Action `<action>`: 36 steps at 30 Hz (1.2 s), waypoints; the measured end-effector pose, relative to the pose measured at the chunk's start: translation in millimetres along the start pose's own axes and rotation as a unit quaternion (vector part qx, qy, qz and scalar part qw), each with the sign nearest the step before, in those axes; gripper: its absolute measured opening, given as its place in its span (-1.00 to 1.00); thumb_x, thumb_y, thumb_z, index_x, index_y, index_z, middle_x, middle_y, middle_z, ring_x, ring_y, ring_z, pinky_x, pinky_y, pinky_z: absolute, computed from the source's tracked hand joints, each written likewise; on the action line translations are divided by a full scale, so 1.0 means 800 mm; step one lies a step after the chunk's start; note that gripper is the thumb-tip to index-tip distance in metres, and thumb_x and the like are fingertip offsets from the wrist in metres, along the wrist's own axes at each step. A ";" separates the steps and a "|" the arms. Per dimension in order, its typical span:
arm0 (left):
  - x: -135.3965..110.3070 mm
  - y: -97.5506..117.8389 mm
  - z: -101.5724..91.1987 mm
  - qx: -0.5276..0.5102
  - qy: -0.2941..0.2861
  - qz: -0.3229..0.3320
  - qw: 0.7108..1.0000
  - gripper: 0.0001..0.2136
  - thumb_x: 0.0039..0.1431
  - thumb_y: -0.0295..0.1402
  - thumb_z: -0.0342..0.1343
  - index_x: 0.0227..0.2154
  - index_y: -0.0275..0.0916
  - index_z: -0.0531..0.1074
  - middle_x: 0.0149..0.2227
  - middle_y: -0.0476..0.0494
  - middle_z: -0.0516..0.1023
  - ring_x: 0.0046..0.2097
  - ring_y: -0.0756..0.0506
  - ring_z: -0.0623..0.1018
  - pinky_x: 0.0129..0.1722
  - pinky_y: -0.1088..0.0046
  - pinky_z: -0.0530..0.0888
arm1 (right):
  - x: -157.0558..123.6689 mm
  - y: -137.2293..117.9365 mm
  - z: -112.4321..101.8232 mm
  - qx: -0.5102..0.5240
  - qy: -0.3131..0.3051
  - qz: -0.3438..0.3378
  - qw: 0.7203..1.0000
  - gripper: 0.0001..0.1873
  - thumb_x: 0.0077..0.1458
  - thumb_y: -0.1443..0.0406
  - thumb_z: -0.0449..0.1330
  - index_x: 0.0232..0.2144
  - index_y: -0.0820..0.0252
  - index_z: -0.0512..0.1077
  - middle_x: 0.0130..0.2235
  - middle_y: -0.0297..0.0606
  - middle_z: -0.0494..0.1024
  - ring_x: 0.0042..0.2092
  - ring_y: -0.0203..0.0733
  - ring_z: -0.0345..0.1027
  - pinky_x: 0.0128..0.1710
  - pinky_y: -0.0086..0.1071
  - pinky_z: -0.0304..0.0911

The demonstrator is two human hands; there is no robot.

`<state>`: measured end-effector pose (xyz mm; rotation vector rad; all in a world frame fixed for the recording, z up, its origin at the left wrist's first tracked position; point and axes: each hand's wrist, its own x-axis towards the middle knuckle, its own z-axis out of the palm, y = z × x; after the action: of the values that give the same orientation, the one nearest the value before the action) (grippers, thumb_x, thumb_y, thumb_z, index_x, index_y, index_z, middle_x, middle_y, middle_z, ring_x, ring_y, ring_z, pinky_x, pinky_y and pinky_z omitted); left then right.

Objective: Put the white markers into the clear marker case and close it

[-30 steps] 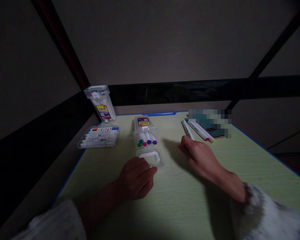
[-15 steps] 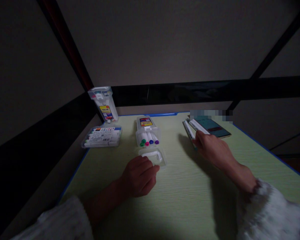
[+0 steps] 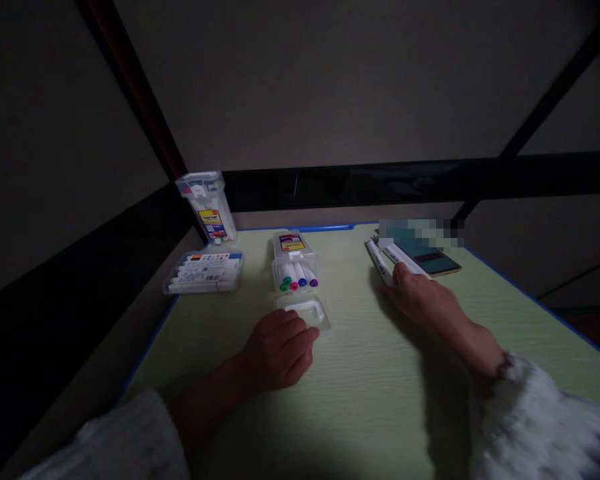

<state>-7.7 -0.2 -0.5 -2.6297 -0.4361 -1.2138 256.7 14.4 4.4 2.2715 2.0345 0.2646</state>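
An open clear marker case (image 3: pixel 294 261) lies on the pale green table (image 3: pixel 360 393), with several white markers showing coloured caps at its near end. Its hinged lid (image 3: pixel 306 312) lies flat in front of it. My left hand (image 3: pixel 277 350) rests loosely curled on the table, fingertips touching the lid's near edge. My right hand (image 3: pixel 423 299) reaches to the loose white markers (image 3: pixel 386 259) at the back right, fingers closed over their near ends.
A flat marker case (image 3: pixel 205 272) lies at the back left, with an upright marker case (image 3: pixel 207 207) behind it. A phone (image 3: pixel 423 252) lies beside the loose markers. A dark rail runs behind the table; the table's blue edge is at left and right.
My right hand has moved from the table's middle back and right onto the loose markers and closed on them. My left hand has stayed by the lid.
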 end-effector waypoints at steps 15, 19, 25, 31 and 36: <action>-0.001 0.001 0.000 0.007 -0.019 -0.003 1.000 -0.88 0.03 -0.57 -0.06 -0.41 -0.36 0.37 -0.58 -0.07 0.38 -0.50 -0.01 0.32 -0.48 0.47 0.37 | -0.002 -0.008 -0.003 0.003 0.021 -0.023 1.000 -0.77 0.12 0.26 -0.06 -0.20 0.29 0.16 -0.37 -0.07 0.50 -0.36 -0.04 0.41 -0.55 -0.38 0.01; -0.002 0.001 0.002 0.007 -0.021 -0.003 1.000 -0.87 0.04 -0.56 -0.08 -0.42 -0.35 0.37 -0.58 -0.07 0.39 -0.49 -0.01 0.32 -0.48 0.47 0.37 | -0.003 -0.008 -0.004 0.006 0.028 -0.038 0.999 -0.80 0.11 0.27 -0.05 -0.23 0.28 0.17 -0.41 -0.11 0.49 -0.41 -0.09 0.39 -0.57 -0.39 -0.05; -0.001 0.000 0.002 0.006 -0.025 -0.002 1.000 -0.87 0.04 -0.57 -0.07 -0.42 -0.36 0.37 -0.58 -0.08 0.38 -0.49 -0.01 0.32 -0.48 0.47 0.37 | -0.004 -0.007 -0.004 0.020 0.061 -0.052 0.997 -0.83 0.11 0.28 -0.07 -0.26 0.27 0.17 -0.45 -0.14 0.48 -0.45 -0.12 0.36 -0.59 -0.39 -0.15; -0.001 0.000 0.002 0.000 -0.030 -0.003 1.000 -0.87 0.04 -0.57 -0.07 -0.42 -0.36 0.37 -0.58 -0.07 0.38 -0.50 -0.01 0.32 -0.47 0.47 0.37 | -0.005 -0.010 -0.011 0.039 0.087 -0.038 0.995 -0.84 0.10 0.26 -0.07 -0.29 0.24 0.16 -0.48 -0.18 0.47 -0.52 -0.16 0.31 -0.59 -0.40 -0.20; -0.001 0.000 0.002 0.002 -0.030 -0.006 1.000 -0.87 0.04 -0.56 -0.08 -0.42 -0.35 0.38 -0.58 -0.06 0.37 -0.51 0.00 0.31 -0.47 0.48 0.36 | -0.006 -0.013 -0.019 0.069 0.114 -0.021 0.991 -0.83 0.09 0.25 -0.07 -0.29 0.23 0.17 -0.51 -0.20 0.44 -0.54 -0.18 0.27 -0.60 -0.41 -0.18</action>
<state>-7.3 0.5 -2.5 -2.6707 -0.4631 -1.1384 243.6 10.3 17.0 2.3725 2.2739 0.4089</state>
